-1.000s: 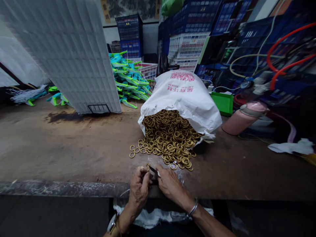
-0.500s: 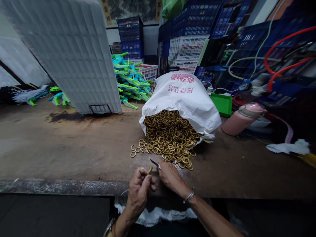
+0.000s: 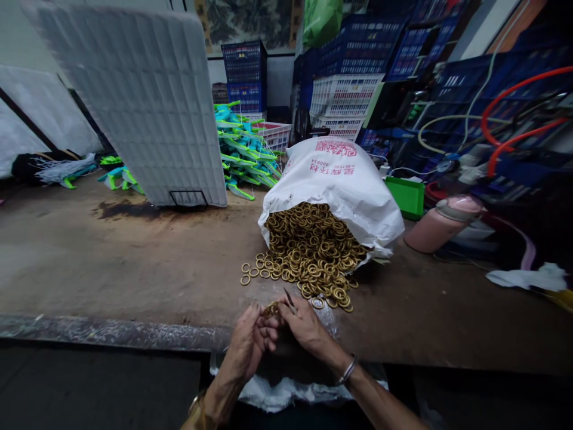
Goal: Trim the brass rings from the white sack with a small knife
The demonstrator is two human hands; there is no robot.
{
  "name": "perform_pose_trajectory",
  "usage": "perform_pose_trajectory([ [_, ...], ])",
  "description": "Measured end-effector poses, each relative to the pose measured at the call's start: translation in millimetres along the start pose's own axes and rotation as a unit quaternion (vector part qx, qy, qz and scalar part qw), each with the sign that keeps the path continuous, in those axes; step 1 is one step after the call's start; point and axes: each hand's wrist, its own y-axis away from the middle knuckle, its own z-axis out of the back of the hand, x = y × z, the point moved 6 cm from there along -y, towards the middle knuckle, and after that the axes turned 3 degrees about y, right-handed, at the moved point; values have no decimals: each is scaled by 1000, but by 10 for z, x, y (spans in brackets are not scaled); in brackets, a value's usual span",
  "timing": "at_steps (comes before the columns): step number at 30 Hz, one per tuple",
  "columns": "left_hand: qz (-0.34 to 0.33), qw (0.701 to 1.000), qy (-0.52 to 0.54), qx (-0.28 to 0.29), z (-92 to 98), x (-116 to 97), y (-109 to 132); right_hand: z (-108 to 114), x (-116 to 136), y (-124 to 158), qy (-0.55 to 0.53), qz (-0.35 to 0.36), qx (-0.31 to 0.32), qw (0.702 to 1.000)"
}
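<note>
My left hand [image 3: 251,335] holds a gold-coloured ring [image 3: 271,309] at its fingertips, the other fingers curled loosely below. My right hand [image 3: 307,325] grips a small knife [image 3: 290,300], its dark pointed blade angled up and left. The right fingertips meet the ring's right side; part of the ring is hidden by fingers. Just beyond both hands lies a heap of gold-coloured rings [image 3: 308,263]. They spill from the open mouth of a white sack [image 3: 353,173] with red printing, which rests on its side on the brown table [image 3: 179,257].
A white quilted panel [image 3: 147,107] stands upright at left. Behind it are turquoise and green pieces [image 3: 244,152]. To the right are a green tray [image 3: 406,197], a pink bottle [image 3: 441,224] and red hoses [image 3: 490,134]. Stacked crates [image 3: 344,95] fill the back.
My right hand has come left so its fingers touch the ring beside my left hand. The knife blade now points more upward. The whole view has shifted slightly.
</note>
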Motion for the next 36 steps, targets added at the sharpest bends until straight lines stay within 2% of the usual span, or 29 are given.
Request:
perform_pose_trajectory([
  [3,17,1000,-4,-22,44,18,-22,33,79,28,85,65,-2,994],
  [5,25,1000,1,-15,33,17,-19,43,93,47,105,74,-8,992],
  [12,33,999,17,34,-57,-23,24,-19,11,38,9,-4,21,1000],
  [19,-68,989,-132,8,-50,-53,31,1,-17,17,-35,-59,18,997],
  [21,-75,983,-170,2,-43,-38,28,5,-35,12,-36,-75,14,996],
  [28,8,997,-58,44,-75,93,9,15,-102,-17,-18,-96,-7,995],
  [34,-30,997,-37,59,-104,70,-5,1,-123,-46,-45,-83,7,996],
  [36,-38,997,-38,62,-100,73,-4,49,-121,-44,-2,-70,-13,997],
])
